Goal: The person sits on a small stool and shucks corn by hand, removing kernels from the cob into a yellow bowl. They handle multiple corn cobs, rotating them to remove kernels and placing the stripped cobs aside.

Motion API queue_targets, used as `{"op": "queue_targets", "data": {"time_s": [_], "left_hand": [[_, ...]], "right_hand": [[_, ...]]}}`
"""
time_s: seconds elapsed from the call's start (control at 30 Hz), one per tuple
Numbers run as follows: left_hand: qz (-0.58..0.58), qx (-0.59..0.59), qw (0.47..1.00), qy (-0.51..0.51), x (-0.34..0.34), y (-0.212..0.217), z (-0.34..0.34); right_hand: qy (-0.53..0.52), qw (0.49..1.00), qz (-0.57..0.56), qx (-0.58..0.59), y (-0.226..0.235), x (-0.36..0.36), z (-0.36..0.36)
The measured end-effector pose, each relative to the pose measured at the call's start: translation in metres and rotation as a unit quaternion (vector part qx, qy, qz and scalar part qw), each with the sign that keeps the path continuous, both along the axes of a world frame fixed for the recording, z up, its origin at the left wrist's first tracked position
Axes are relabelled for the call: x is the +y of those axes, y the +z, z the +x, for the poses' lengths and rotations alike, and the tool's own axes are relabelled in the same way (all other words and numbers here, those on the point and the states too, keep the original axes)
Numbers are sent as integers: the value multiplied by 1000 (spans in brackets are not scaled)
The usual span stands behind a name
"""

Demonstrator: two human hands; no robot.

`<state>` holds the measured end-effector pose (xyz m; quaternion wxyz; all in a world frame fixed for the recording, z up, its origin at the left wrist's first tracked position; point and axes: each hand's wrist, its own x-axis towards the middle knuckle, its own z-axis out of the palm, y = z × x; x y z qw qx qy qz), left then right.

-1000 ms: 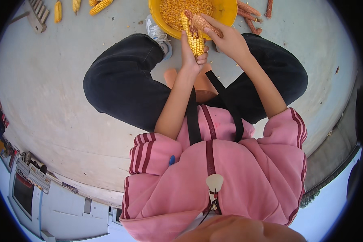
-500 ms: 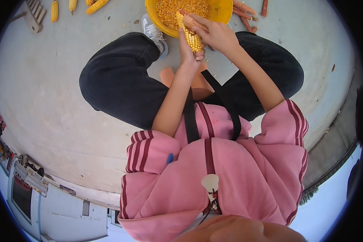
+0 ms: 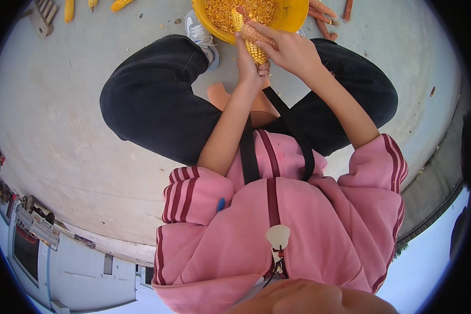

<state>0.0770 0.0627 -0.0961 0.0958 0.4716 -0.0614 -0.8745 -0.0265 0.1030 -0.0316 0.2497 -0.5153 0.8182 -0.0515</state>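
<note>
My left hand [image 3: 250, 72] is wrapped around the lower end of a partly shelled ear of corn [image 3: 256, 54], tilted with its tip away from me. Yellow kernels still cover much of it, and a reddish bare patch shows near the tip. In my right hand [image 3: 297, 52] is a bare reddish corncob [image 3: 258, 35], laid across the ear and touching it. Both hands are at the near rim of a yellow basin [image 3: 294, 14], which holds many loose kernels [image 3: 221, 15].
Several bare corncobs [image 3: 323, 19] lie right of the basin. Unshelled ears of corn [image 3: 69, 10] and a slatted wooden piece [image 3: 43, 19] are at the far left. My shoe [image 3: 200, 34] stands beside the basin, with my bent legs either side. Stray kernels dot the concrete floor [image 3: 63, 104].
The corncob in my right hand has slid a little toward me and right along the ear. The view has shifted slightly, so the basin sits higher and further right.
</note>
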Motion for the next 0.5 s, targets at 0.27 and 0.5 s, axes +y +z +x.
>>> {"op": "queue_targets", "data": {"time_s": [0.27,0.5], "left_hand": [[32,26,998,-38,-5,0,1],[1,1,1000,-4,2,3,0]], "right_hand": [[-64,994,-58,-70,-20,-1,-21],[29,999,-4,-16,20,22,2]]}}
